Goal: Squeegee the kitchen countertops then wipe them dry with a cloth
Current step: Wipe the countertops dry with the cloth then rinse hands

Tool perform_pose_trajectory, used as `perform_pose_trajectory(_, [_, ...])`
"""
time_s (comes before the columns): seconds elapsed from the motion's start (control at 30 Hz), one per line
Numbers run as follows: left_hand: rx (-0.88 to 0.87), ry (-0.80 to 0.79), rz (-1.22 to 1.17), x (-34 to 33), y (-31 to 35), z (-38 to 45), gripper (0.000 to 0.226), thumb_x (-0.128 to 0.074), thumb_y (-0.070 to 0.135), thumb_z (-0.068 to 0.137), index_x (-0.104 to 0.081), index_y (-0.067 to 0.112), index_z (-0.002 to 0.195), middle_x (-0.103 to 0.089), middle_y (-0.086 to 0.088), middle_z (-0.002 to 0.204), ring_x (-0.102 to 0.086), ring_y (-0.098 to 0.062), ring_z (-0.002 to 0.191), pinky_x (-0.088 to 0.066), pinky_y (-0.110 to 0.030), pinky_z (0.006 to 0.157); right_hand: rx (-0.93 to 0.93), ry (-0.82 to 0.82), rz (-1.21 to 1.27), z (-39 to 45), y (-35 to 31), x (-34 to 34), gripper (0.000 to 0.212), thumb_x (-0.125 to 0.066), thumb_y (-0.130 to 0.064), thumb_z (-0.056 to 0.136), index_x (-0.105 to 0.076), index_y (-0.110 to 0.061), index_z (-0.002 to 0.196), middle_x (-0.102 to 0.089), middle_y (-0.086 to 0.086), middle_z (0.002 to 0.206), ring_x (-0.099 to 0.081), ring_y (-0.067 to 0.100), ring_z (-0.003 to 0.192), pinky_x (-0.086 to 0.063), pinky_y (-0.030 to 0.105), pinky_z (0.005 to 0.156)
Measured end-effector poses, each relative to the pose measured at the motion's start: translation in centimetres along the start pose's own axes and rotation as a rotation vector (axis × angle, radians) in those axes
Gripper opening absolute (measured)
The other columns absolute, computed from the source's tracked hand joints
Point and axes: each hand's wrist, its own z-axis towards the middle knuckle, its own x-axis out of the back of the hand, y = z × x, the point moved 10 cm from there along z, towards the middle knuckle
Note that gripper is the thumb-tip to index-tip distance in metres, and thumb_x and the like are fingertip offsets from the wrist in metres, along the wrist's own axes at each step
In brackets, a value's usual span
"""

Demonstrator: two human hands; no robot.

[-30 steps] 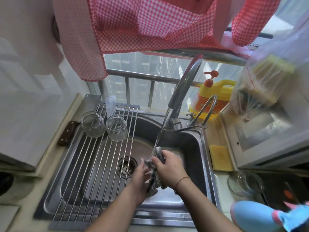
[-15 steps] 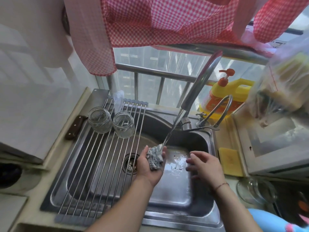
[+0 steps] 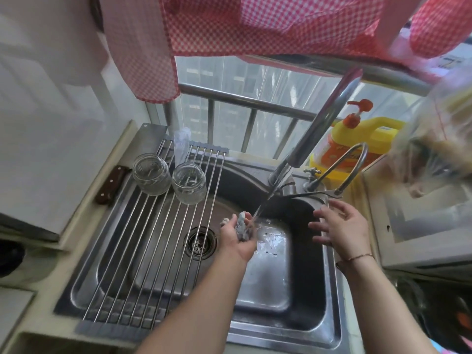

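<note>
Over the sink basin [image 3: 301,297], in my left hand [image 3: 237,238], I hold the grey cloth [image 3: 242,226]. It is bunched into a wet lump, and its long axis runs from my palm up and away from me, toward the tap; the far end stands a little above my fingers. My fingers are curled around its lower part, so most of the cloth is hidden and I cannot tell its full shape. A thin stream of water [image 3: 265,200] falls slanted from the tall faucet [image 3: 319,129] and meets the cloth at its right side.

My right hand [image 3: 342,226] is apart from the cloth, at the right side of the basin just below the small curved tap [image 3: 342,162]. Its fingers are spread and hold nothing; a thin bracelet [image 3: 357,257] is on the wrist.

Left of my hands, a roll-up rack [image 3: 158,251] of metal rods lies across the sink, with the drain [image 3: 200,242] visible between the rods. Two glass jars [image 3: 152,173] lie near its far end, close together. A brown knife handle [image 3: 111,185] lies on the ledge beside the rack. Behind the taps stands a yellow soap bottle [image 3: 357,141] with an orange pump. A red checked cloth [image 3: 255,24] hangs above. At the right edge a plastic bag [image 3: 439,139] is blurred, and its contents are hard to make out.
</note>
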Motion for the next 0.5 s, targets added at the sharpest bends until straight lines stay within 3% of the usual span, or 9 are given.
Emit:
perform_pose_trajectory(0.1, [0.037,0.023,0.042,0.9,-0.4,0.0,0.020,-0.043,0.015,0.101,-0.055,-0.002,0.100,-0.060,-0.015,0.074,-0.062,-0.016,0.046,-0.045,-0.018,0.033,-0.005,-0.013,0.001,0.7,-0.3,-0.3,0.052,-0.061,-0.021,0.093,-0.040,-0.018,0.141,-0.069,0.008,0.103,-0.072,0.024,0.077,-0.059,0.034,0.054])
perform_pose_trajectory(0.2, [-0.014,0.094,0.081,1.4,1.2,0.9,0.020,-0.036,0.008,0.101,-0.055,0.002,0.106,-0.056,-0.013,0.076,-0.056,-0.011,0.050,-0.045,-0.015,0.035,-0.024,-0.020,-0.029,1.4,-0.6,-0.5,0.055,-0.061,-0.024,0.094,-0.037,-0.018,0.143,-0.069,0.006,0.105,-0.072,0.022,0.079,-0.059,0.034,0.055])
perform_pose_trajectory(0.3, [-0.028,0.138,0.112,0.8,1.7,1.2,0.025,-0.033,0.011,0.103,-0.055,0.002,0.094,-0.053,-0.009,0.072,-0.049,-0.007,0.046,-0.042,-0.010,0.037,-0.032,0.052,-0.087,2.0,-0.9,0.4,0.032,-0.059,-0.029,0.094,-0.054,-0.017,0.123,-0.069,0.005,0.101,-0.071,0.022,0.080,-0.060,0.038,0.061])
perform_pose_trajectory(0.33, [-0.022,0.139,0.126,0.4,1.3,1.0,0.028,-0.033,0.013,0.103,-0.054,0.004,0.088,-0.051,-0.006,0.071,-0.046,-0.006,0.045,-0.042,-0.006,0.043,-0.034,0.100,-0.109,2.1,-0.9,1.0,0.021,-0.058,-0.032,0.094,-0.058,-0.017,0.109,-0.069,0.005,0.099,-0.071,0.021,0.079,-0.060,0.038,0.062])
perform_pose_trajectory(0.4, [-0.017,0.149,0.131,0.2,0.7,0.8,0.032,-0.035,0.018,0.104,-0.052,0.008,0.080,-0.048,-0.003,0.069,-0.043,-0.005,0.052,-0.042,-0.002,0.056,-0.062,0.141,-0.143,2.2,-0.6,1.8,0.019,-0.056,-0.038,0.095,-0.060,-0.019,0.094,-0.068,0.005,0.094,-0.070,0.022,0.079,-0.060,0.038,0.062])
perform_pose_trajectory(0.5, [0.010,0.149,0.122,0.6,0.4,0.5,0.034,-0.045,0.032,0.101,-0.054,0.006,0.079,-0.051,-0.003,0.068,-0.048,-0.008,0.056,-0.042,-0.014,0.034,-0.109,0.070,-0.185,2.6,0.2,1.3,0.028,-0.052,-0.043,0.095,-0.061,-0.017,0.101,-0.067,0.002,0.094,-0.070,0.023,0.082,-0.060,0.045,0.071])
